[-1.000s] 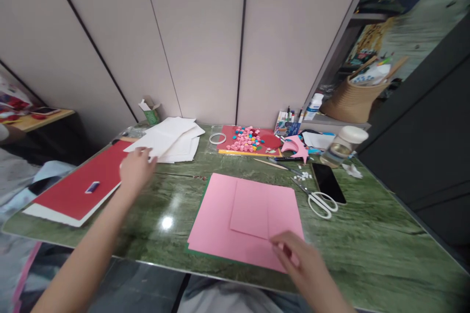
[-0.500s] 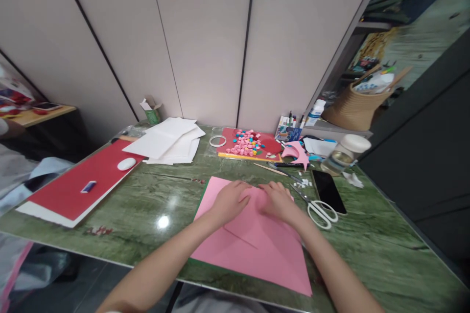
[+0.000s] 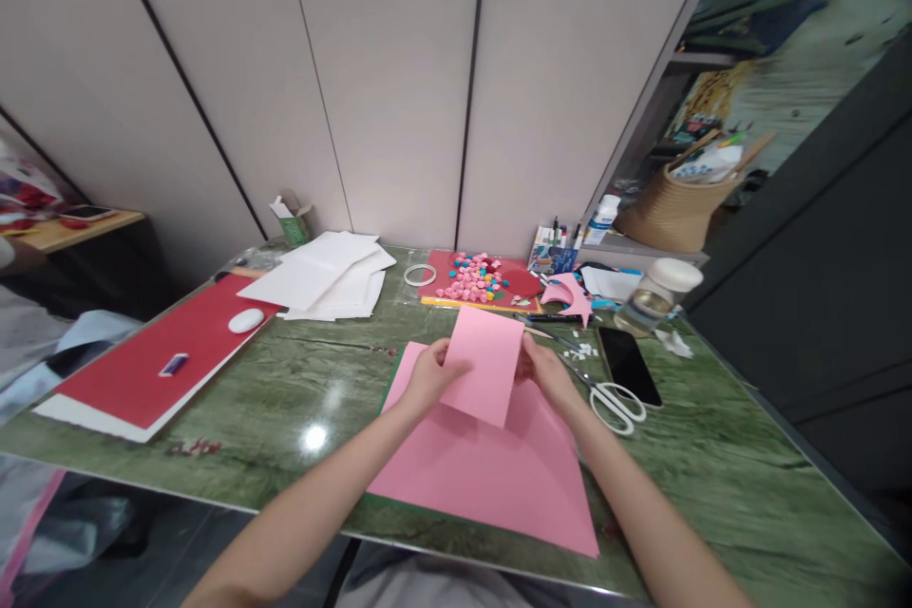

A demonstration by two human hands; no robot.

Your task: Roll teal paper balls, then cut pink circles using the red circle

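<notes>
A small rectangle of pink paper (image 3: 483, 366) is held up between my hands, tilted above the table. My left hand (image 3: 431, 374) pinches its left side, thumb lying across the front. Along the right edge, my right hand (image 3: 545, 372) grips it with fingers curled behind, partly hidden. Below lies a large pink sheet (image 3: 491, 484), with a green edge showing at its left and front. White-handled scissors (image 3: 614, 407) rest to the right of my right hand, beside small white scraps (image 3: 582, 351).
A black phone (image 3: 628, 367) and a lidded jar (image 3: 659, 296) stand right. Behind are small coloured pieces (image 3: 474, 277), a pink cut-out (image 3: 568, 294) and a white ring (image 3: 420, 275). White sheets (image 3: 334, 271) and a red board (image 3: 142, 361) with an eraser (image 3: 174, 365) lie left.
Both hands lay on the pink paper before. Now the small pink rectangle is lifted off the large sheet and held upright-tilted between them. The view has shifted slightly.
</notes>
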